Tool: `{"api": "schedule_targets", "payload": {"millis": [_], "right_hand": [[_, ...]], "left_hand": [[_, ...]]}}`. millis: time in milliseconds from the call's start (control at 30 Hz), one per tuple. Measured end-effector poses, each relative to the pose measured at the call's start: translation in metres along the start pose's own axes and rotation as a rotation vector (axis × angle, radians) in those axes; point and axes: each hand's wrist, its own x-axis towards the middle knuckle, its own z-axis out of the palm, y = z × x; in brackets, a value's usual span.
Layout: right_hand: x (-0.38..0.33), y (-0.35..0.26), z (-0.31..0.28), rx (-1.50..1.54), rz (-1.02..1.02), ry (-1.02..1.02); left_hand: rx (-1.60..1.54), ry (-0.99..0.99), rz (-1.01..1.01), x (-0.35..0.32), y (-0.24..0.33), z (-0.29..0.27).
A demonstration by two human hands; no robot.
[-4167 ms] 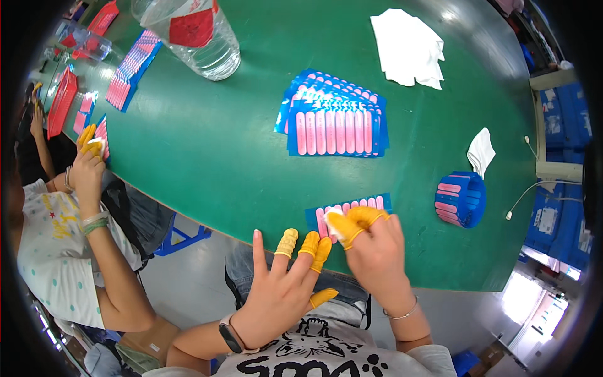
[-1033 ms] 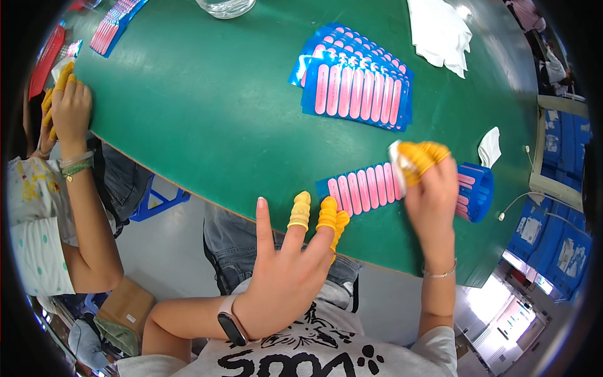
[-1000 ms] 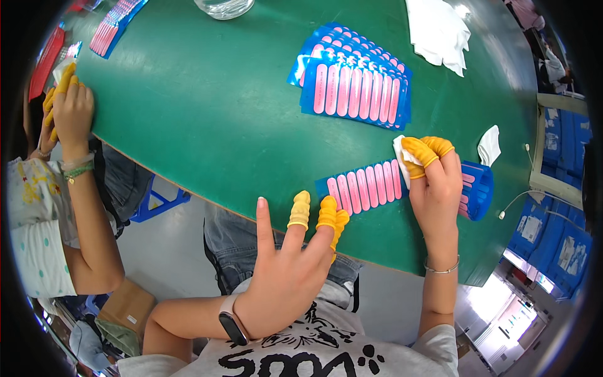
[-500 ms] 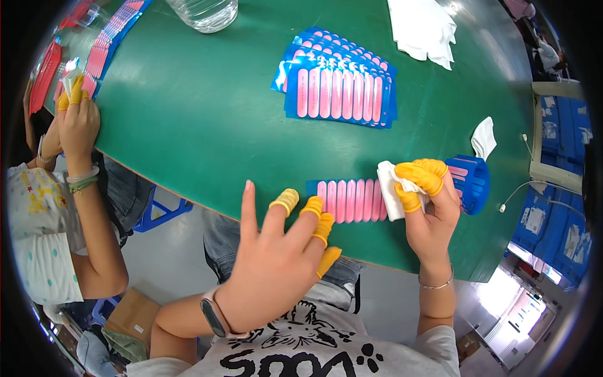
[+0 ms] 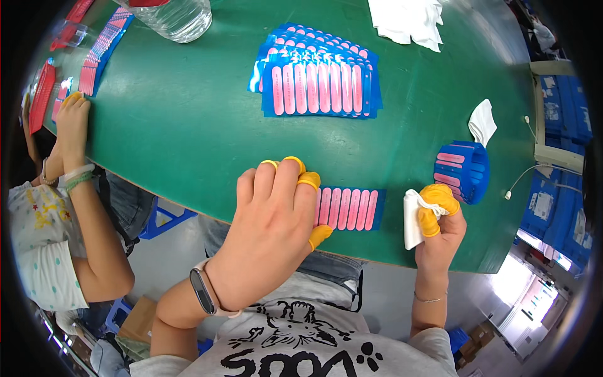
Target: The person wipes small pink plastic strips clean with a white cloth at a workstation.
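A short blue sheet (image 5: 349,208) carrying a row of pink round-ended strips lies on the table before me. My left hand (image 5: 276,198), with yellow finger cots on several fingers, has its fingertips and thumb closed at the left end of that sheet and covers this end. To the right of the sheet, my right hand (image 5: 440,220) pinches a folded white cloth (image 5: 413,220) between cot-covered fingers, apart from the sheet. Just beyond this hand stands a blue sheet curled into a ring (image 5: 474,173), also bearing pink strips.
A fanned stack of blue sheets (image 5: 317,88) with pink strips lies farther back. White cloths (image 5: 408,22) and a folded white piece (image 5: 482,122) lie to the right. A clear water container (image 5: 182,22) stands at the back left. Another person's hand (image 5: 74,119) works at the left table edge.
My right hand has moved off the sheet, down and slightly right, with the cloth. My left hand has shifted onto the sheet's left end, its raised forefinger now bent.
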Motion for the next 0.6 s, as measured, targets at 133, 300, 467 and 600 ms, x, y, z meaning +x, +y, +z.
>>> {"api": "schedule_targets", "payload": {"millis": [133,300,467,600], "right_hand": [[-0.011,0.011,-0.012,0.207,0.085,0.027],[-0.019,0.003,-0.006,0.437,0.077,0.0],[-0.032,-0.005,-0.026,0.567,-0.036,0.322],[-0.041,-0.003,-0.058,0.535,-0.166,0.41]], "left_hand": [[-0.01,0.038,0.021,-0.001,-0.002,0.009],[-0.028,0.074,0.424,0.009,0.003,0.021],[-0.034,0.256,0.544,0.055,0.024,0.046],[-0.049,0.37,0.681,0.087,0.051,0.067]]}}
